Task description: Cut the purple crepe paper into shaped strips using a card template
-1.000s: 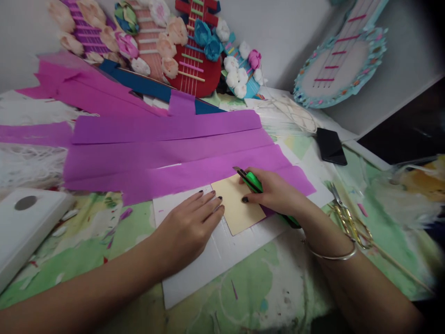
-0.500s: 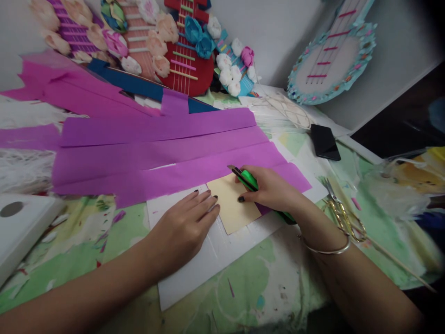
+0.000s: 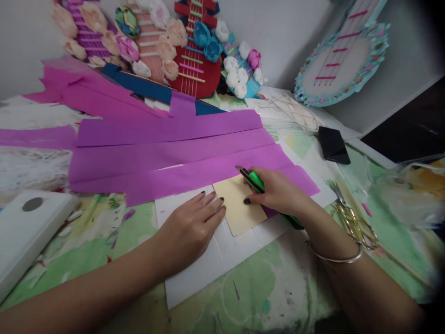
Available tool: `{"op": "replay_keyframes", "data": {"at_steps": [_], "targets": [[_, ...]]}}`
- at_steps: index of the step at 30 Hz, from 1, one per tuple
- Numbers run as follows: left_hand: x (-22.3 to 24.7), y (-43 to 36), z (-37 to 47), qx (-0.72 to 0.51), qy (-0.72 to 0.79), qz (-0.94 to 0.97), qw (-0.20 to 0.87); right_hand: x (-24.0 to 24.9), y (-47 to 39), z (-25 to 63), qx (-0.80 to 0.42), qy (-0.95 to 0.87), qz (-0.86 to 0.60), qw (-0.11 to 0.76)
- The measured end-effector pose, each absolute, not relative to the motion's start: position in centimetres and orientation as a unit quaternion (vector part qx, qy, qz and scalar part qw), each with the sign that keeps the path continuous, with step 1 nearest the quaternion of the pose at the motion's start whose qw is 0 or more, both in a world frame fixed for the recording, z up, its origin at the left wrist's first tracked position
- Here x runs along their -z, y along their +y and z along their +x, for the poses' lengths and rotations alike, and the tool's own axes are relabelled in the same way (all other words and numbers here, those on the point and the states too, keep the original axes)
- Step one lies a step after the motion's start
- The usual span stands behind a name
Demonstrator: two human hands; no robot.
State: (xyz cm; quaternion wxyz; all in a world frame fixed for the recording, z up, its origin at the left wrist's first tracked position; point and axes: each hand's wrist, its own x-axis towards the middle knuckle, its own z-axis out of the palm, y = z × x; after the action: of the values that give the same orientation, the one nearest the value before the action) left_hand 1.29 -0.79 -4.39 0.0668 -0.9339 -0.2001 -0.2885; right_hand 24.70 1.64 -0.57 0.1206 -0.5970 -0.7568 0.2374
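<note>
My right hand [image 3: 274,190] is wrapped round a green utility knife [image 3: 256,182], its blade pointing up and left. Under that hand lies a cream card [image 3: 239,211], on a white board [image 3: 194,278]. My left hand [image 3: 193,225] rests flat on the board with its fingers spread a little, the fingertips beside the card's left edge. Long strips of purple paper [image 3: 174,153] stretch behind both hands and overlap the board's upper part. A bit of purple shows at the card's right edge.
Gold-handled scissors [image 3: 351,222] and a black phone [image 3: 333,144] lie at the right. A white box [image 3: 38,232] sits at the left. Decorated guitar shapes, one of them red [image 3: 194,69], lean at the back. A plastic bag [image 3: 399,195] is at the far right.
The whole view has shifted, so everything appears slightly farther right. Both hands keep about the same place on the board and card, and the knife is still held.
</note>
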Motion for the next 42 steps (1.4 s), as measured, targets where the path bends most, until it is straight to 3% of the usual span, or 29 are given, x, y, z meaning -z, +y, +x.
{"op": "replay_keyframes", "data": {"at_steps": [14,25,36,42], "targets": [[4.7,-0.9,1.2,0.286,-0.196,-0.935,0.072,0.6,1.6,24.5,-0.237,-0.752,-0.604,0.119],[3.7,-0.6,2.1,0.256,-0.214,-0.942,-0.040,0.8,1.6,24.6,-0.217,-0.753,-0.612,0.106],[2.9,0.4,4.8,0.191,-0.262,-0.946,-0.032,0.4,1.4,24.6,-0.208,-0.760,-0.605,0.110],[3.1,0.5,5.1,0.181,-0.270,-0.944,-0.059,0.6,1.1,25.4,-0.255,-0.739,-0.596,0.182]]}}
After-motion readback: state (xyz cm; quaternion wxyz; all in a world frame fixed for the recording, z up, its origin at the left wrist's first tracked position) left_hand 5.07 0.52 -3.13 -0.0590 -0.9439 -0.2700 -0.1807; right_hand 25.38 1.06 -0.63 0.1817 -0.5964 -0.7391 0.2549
